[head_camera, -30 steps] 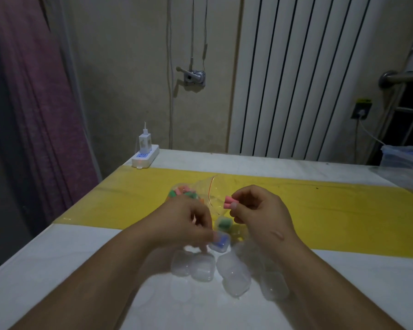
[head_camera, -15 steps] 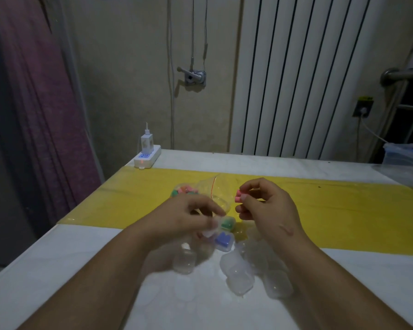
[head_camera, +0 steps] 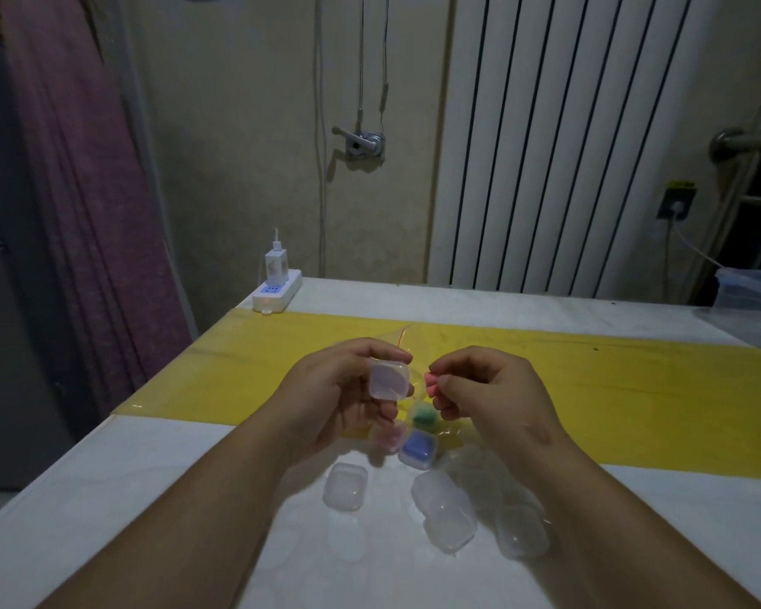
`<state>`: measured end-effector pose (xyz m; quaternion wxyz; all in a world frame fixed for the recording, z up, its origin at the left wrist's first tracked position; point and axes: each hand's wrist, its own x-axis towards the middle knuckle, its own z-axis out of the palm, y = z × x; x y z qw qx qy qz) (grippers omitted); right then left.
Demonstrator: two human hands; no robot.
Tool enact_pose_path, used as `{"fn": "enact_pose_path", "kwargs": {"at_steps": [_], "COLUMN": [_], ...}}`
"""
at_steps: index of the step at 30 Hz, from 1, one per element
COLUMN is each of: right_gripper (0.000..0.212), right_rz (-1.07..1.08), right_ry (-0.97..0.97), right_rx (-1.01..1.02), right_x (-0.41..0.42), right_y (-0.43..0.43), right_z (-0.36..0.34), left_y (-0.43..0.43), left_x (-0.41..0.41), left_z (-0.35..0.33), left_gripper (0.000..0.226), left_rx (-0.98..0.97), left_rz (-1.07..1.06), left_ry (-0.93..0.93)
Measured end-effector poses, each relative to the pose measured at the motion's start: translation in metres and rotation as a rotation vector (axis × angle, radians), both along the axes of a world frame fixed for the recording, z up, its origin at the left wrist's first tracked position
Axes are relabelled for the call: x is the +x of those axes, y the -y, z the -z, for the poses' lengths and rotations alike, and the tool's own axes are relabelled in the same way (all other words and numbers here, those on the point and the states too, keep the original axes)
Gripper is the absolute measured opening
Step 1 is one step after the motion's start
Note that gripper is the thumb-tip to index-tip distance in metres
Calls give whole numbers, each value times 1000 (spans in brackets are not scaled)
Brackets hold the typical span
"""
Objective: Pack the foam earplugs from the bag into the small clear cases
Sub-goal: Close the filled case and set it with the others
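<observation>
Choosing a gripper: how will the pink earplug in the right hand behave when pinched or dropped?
The pink earplug sits in a fingertip pinch of the right hand, so probably very light. Being foam, it likely squashes. Its rounded form may roll on the table.

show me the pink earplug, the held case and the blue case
pink earplug (head_camera: 431, 383): head view, on its exposed end.
held case (head_camera: 389, 380): head view, on the middle of its clear face.
blue case (head_camera: 418, 448): head view, on the centre of its blue top.
</observation>
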<state>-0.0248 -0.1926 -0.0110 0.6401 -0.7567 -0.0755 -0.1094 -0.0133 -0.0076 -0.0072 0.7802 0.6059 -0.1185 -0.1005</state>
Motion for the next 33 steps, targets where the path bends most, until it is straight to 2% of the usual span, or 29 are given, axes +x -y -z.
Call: {"fn": "enact_pose_path", "kwargs": {"at_steps": [5, 10, 15, 19, 25, 33], "right_gripper": [8, 9, 13, 14, 16, 14], "right_rz": [16, -3, -19, -38, -116, -96], "right_ry": [43, 2, 12, -12, -119, -106], "right_rx": [-36, -71, -92, -29, 144, 119], "right_x": [-1, 1, 0, -1, -2, 2], "right_y": [-1, -3, -3, -7, -8, -8], "right_z": [0, 2, 2, 2, 3, 7], "left_y": [1, 1, 1, 2, 4, 12], "left_x": [-1, 1, 4, 8, 6, 2], "left_z": [0, 3, 3, 6, 10, 8], "left_gripper": [31, 21, 28, 27, 23, 19], "left_rx": [-3, -33, -30, 44, 137, 295], "left_rz": [41, 35, -35, -119, -152, -209], "left_ry": [28, 67, 121, 225, 247, 334]}}
